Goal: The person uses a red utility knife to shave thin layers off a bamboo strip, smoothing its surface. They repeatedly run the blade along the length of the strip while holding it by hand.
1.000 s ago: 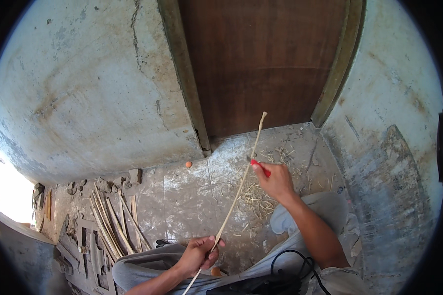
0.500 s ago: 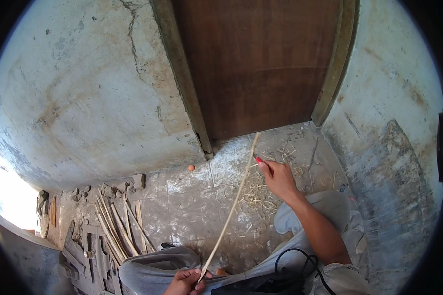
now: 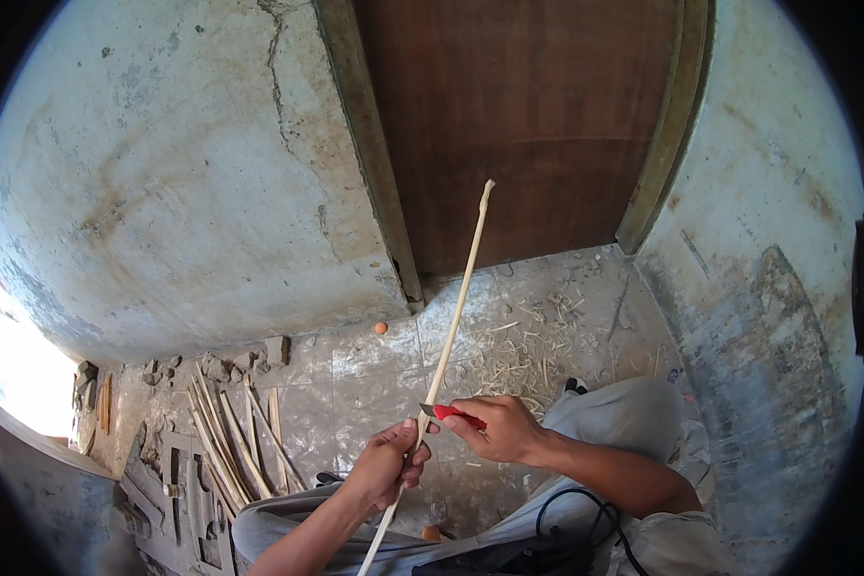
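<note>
A long, pale strip of bamboo or wood (image 3: 458, 307) slants up from my lap toward the door, with a knobby far end. My left hand (image 3: 394, 463) is closed around it below its middle. My right hand (image 3: 502, 429) grips a red-handled utility knife (image 3: 458, 417). The knife's short dark blade lies against the strip just above my left fingers. Thin curled shavings (image 3: 518, 357) are scattered on the floor beyond my right hand.
Several pale strips (image 3: 223, 437) lean in a bundle at the left, over a grey slotted board (image 3: 178, 490). A brown door (image 3: 509, 125) stands ahead between plastered walls. A small orange ball-like thing (image 3: 381, 328) and rubble (image 3: 276, 351) lie by the left wall. A black cable (image 3: 586, 494) loops over my lap.
My left hand has moved up and forward along with the strip, whose far end now reaches higher. My right hand has come back toward me with the knife, close to my left hand.
</note>
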A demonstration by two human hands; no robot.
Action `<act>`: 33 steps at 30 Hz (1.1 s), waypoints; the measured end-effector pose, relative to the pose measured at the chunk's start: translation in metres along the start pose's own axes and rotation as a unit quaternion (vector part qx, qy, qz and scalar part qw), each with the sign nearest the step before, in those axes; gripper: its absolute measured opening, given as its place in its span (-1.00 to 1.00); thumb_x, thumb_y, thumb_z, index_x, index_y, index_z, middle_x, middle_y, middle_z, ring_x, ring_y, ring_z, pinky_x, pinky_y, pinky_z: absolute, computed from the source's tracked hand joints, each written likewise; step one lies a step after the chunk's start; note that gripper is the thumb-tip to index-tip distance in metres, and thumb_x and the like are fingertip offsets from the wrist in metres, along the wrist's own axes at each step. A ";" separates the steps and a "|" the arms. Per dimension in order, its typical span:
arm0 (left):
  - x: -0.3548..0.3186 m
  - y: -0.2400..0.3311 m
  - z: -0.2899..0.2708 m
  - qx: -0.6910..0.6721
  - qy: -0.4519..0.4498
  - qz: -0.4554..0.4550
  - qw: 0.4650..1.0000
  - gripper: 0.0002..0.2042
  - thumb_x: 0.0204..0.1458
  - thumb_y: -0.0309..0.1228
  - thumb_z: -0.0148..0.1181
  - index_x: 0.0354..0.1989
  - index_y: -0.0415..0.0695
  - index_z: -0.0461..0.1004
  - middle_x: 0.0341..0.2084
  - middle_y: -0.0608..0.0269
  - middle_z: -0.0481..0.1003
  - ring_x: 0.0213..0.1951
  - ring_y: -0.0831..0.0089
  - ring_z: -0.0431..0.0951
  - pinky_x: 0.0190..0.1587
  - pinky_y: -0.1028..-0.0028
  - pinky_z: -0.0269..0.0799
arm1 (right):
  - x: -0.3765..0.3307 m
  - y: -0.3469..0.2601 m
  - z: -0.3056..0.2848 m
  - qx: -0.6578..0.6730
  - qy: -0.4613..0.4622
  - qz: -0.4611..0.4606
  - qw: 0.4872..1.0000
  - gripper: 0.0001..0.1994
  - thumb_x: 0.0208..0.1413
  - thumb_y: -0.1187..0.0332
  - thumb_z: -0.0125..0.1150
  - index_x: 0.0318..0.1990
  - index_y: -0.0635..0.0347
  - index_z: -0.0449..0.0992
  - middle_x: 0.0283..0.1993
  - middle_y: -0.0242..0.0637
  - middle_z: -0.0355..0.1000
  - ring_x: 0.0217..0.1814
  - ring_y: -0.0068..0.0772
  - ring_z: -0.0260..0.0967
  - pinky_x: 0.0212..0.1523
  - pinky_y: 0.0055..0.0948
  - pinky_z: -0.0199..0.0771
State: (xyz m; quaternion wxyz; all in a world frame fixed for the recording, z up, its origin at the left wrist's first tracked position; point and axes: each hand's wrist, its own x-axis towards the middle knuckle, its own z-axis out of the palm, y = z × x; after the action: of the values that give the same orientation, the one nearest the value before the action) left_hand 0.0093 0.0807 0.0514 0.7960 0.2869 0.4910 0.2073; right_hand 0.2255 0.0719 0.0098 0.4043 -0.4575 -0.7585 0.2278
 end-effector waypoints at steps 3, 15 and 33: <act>0.008 -0.009 -0.003 0.013 0.001 0.016 1.000 -0.63 0.44 -0.13 -0.27 -0.04 -0.12 0.43 -0.63 0.42 0.22 -0.68 0.62 0.07 -0.62 0.55 0.11 | 0.000 0.004 0.000 0.001 0.001 0.001 1.000 -0.76 0.24 0.21 0.23 -0.19 0.23 0.59 -0.44 -0.10 0.54 -0.47 -0.07 0.53 -0.47 -0.24 0.49; 0.017 -0.025 -0.004 0.012 0.001 0.034 0.999 -0.62 0.44 -0.13 -0.30 -0.16 -0.13 0.41 -0.69 0.42 0.16 -0.71 0.60 0.03 -0.68 0.54 -0.01 | -0.005 0.000 0.000 -0.060 -0.009 0.007 0.998 -0.77 0.17 0.22 0.31 -0.22 0.22 0.62 -0.47 -0.19 0.55 -0.53 -0.17 0.52 -0.52 -0.30 0.48; 0.012 -0.031 0.005 -0.033 0.005 0.031 0.999 -0.61 0.44 -0.14 -0.30 -0.26 -0.13 0.40 -0.70 0.44 0.10 -0.72 0.64 0.02 -0.70 0.58 -0.08 | -0.007 0.003 0.003 -0.092 0.008 0.003 0.996 -0.76 0.11 0.21 0.37 -0.23 0.21 0.63 -0.51 -0.22 0.53 -0.56 -0.19 0.52 -0.57 -0.30 0.47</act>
State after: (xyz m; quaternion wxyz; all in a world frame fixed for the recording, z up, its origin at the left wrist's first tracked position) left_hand 0.0208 0.0628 0.0249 0.7955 0.2750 0.4789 0.2496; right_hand 0.2259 0.0670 0.0032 0.3659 -0.4969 -0.7715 0.1548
